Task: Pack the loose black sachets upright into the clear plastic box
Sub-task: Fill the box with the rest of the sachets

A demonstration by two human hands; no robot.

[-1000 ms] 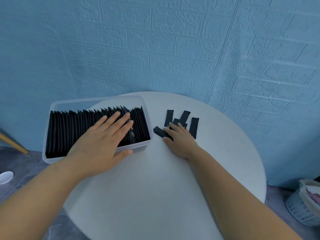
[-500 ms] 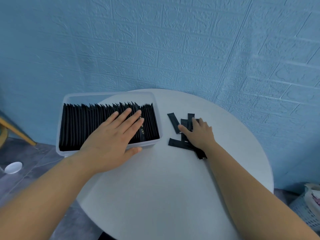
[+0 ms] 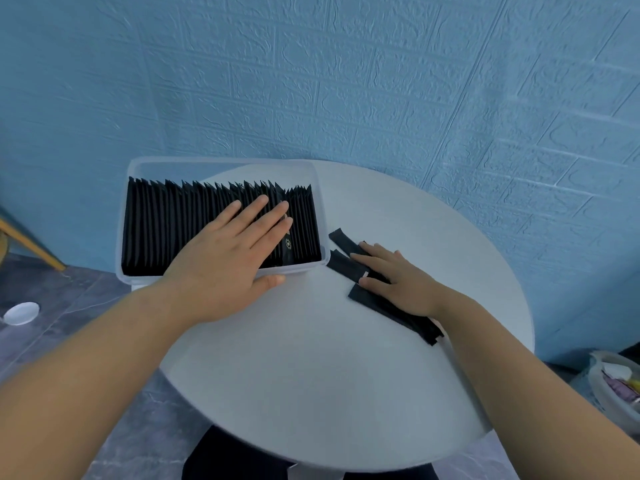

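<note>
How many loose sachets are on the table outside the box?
3 visible: far sachet by the clear box, middle sachet touching the right hand, near sachet under its wrist. More may hide beneath the hand.

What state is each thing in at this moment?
box: lidless, nearly full, on the table.
packed sachets: upright, in a row inside the box.
loose sachets: lying flat on the table, overlapping, right of the box.
left hand: flat, fingers straight, resting on packed sachets.
right hand: flat on loose sachets.
</note>
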